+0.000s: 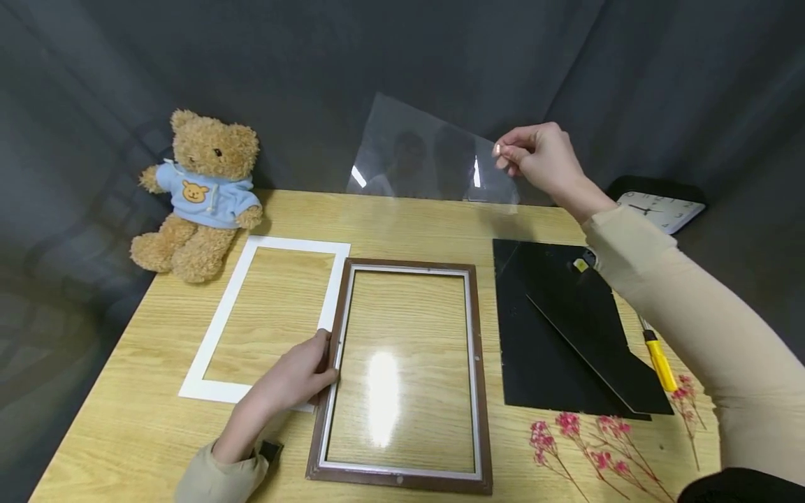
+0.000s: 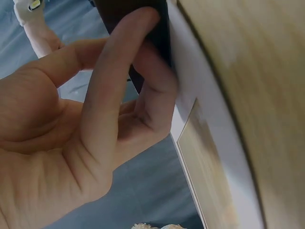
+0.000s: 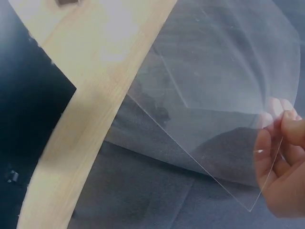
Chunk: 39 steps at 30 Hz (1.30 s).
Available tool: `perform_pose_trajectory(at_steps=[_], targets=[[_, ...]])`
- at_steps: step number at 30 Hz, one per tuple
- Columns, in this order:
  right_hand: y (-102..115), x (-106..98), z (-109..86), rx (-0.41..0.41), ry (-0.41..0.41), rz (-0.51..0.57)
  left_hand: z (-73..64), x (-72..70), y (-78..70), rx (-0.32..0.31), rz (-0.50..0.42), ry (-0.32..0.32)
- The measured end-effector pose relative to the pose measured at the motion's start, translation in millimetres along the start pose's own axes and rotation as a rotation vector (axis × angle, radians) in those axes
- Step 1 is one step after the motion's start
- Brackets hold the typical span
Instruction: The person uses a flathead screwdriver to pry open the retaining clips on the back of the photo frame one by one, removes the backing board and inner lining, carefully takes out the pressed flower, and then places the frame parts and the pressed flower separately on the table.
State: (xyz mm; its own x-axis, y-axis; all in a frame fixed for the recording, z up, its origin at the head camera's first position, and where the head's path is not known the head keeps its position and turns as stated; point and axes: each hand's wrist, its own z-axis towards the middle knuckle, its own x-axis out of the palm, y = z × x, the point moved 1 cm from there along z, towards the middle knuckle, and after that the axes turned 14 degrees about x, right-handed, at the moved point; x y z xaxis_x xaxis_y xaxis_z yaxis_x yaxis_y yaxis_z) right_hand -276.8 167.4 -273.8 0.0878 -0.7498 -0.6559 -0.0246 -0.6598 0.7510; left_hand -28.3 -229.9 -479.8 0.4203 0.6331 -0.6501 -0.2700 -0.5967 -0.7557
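Note:
A brown picture frame (image 1: pixel 481 391) with a silvery inner edge lies on the table, nothing filling its opening. My left hand (image 1: pixel 286 381) grips its left side, thumb toward the inner edge; the left wrist view has curled fingers (image 2: pixel 155 83) against the dark frame side. Raised over the table's far edge, my right hand (image 1: pixel 547 159) pinches a clear sheet (image 1: pixel 428 157) by its right edge. That transparent sheet (image 3: pixel 224 138) hangs tilted in the right wrist view, thumb and fingers on opposite faces. Left of the frame lies a white mat (image 1: pixel 220 328), partly hidden by my left hand.
A black backing board (image 1: pixel 522 335) with a stand flap lies right of the frame. Beyond it are a yellow-handled screwdriver (image 1: pixel 660 363) and a clock (image 1: pixel 660 209). Pink dried flowers (image 1: pixel 602 460) lie near the front right. A teddy bear (image 1: pixel 210 195) sits at the back left.

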Motion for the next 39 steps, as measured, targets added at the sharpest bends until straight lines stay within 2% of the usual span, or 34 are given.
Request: perform_pose_trajectory(at_steps=[7,13,16,20,23,26,31,33,39], targets=[[9.1,8.0,18.3,-0.046,0.006,-0.091,-10.0,5.8,-13.0,-0.005,0.014,-0.003],[17.9,19.1,34.4,-0.090,0.007,-0.151,-19.2,7.8,-25.5,0.093,0.031,-0.046],[19.3,24.4,41.8,-0.105,0.012,-0.176,-22.6,9.8,-29.9,0.099,0.049,-0.058],[17.6,30.9,50.0,-0.102,0.027,-0.203,-24.1,9.9,-38.4,0.086,0.073,-0.064],[14.6,35.3,54.6,-0.084,0.033,-0.225,-24.2,6.3,-49.9,0.108,0.067,-0.077],[11.0,40.4,57.7,-0.065,0.034,-0.234,-23.9,4.5,-55.4,0.134,0.068,-0.075],[5.3,49.8,61.4,-0.056,0.031,-0.256,-24.5,0.9,-65.7,0.103,0.057,-0.052],[3.7,53.2,62.4,-0.055,0.028,-0.258,-25.5,2.0,-65.3,0.087,0.057,-0.051],[-0.9,60.3,63.1,-0.066,0.012,-0.276,-27.7,5.8,-63.8,0.095,0.080,-0.070]])
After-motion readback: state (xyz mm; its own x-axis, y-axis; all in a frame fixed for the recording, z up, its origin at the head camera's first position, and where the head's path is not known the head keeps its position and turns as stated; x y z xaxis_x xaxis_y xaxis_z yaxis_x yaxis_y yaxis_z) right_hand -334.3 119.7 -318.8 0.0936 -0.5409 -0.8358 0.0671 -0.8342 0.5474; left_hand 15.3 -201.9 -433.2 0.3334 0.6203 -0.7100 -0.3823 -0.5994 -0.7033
